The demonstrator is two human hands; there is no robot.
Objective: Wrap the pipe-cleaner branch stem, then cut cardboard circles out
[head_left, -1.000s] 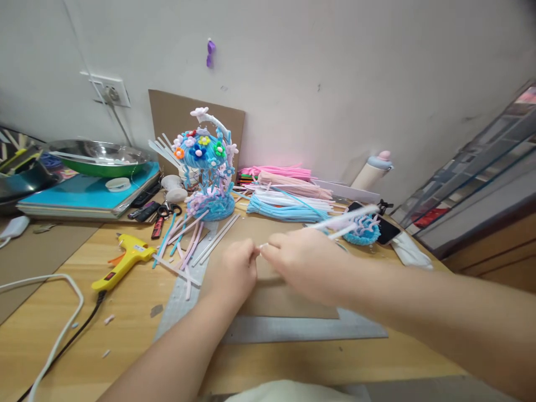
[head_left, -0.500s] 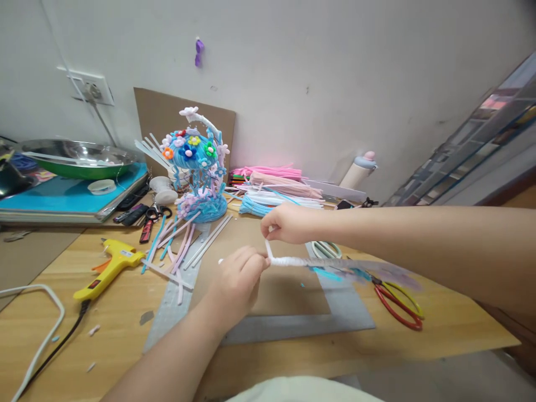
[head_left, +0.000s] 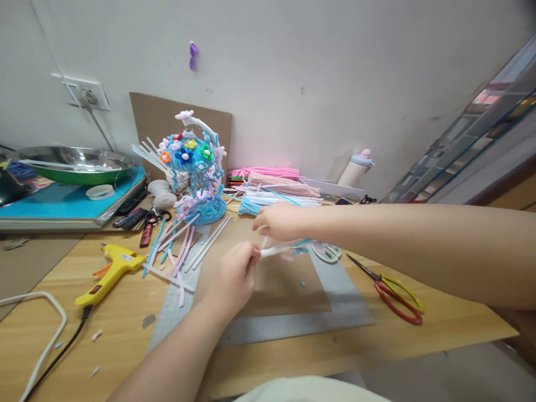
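Note:
Over the brown cardboard sheet (head_left: 288, 290), my left hand (head_left: 237, 273) is closed on the near end of a white fuzzy stem (head_left: 274, 250). Blurred blue and pink parts show at the stem's far side, below my right forearm. My right hand (head_left: 278, 221) is just above, its fingers pinched at a short white strand (head_left: 264, 242) that rises from the stem. Behind them on the left stands a blue jellyfish-like ornament (head_left: 188, 156) with coloured flowers on a curved white stand.
A yellow glue gun (head_left: 111, 272) and loose pink and blue stems (head_left: 182, 251) lie left. Red-and-yellow scissors (head_left: 397, 298) and pale-handled scissors (head_left: 326, 252) lie right. Stem bundles (head_left: 276, 195), a bottle (head_left: 355, 169) and a metal pan (head_left: 75, 163) stand behind.
The stem has swung from pointing far right to a shorter-looking, blurred position under my right forearm. Both hands have shifted slightly left and up. The view has moved a little.

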